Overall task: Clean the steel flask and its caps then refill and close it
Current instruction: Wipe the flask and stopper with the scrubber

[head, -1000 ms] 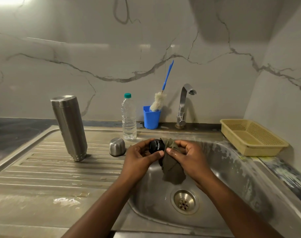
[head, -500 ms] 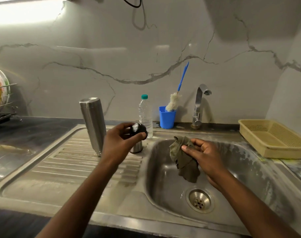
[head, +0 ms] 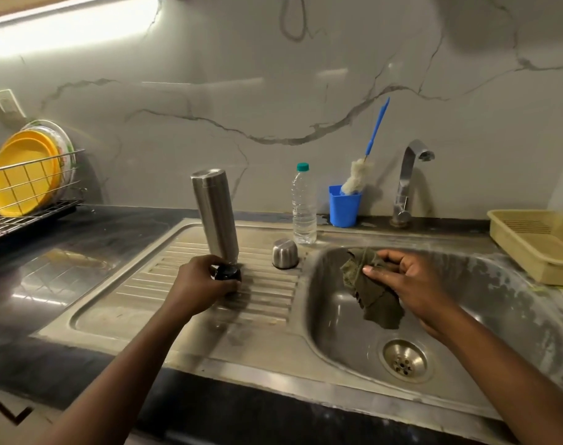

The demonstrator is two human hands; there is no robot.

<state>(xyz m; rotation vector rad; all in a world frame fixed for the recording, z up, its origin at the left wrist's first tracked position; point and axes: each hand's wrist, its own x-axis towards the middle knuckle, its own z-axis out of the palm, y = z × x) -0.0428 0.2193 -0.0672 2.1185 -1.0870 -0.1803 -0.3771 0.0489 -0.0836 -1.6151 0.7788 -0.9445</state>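
The steel flask (head: 214, 213) stands upside down on the ribbed drainboard (head: 164, 297), leaning slightly. Right in front of its base, my left hand (head: 203, 284) grips the small black inner cap (head: 227, 273) low on the drainboard. The steel outer cap (head: 285, 253) rests dome-up to the right, near the basin edge. Over the sink basin (head: 466, 316), my right hand (head: 408, 281) holds a dark green cloth (head: 370, 297) that hangs down into the basin.
A clear water bottle (head: 303, 205), a blue cup (head: 344, 207) holding a bottle brush (head: 366, 162), and the tap (head: 406, 181) line the back ledge. A beige tray (head: 536, 242) sits at right. A dish rack with yellow plates (head: 23, 175) stands at far left.
My left hand carried the black cap away from the cloth, leftward and down onto the drainboard in front of the flask. My right hand stayed over the basin with the cloth.
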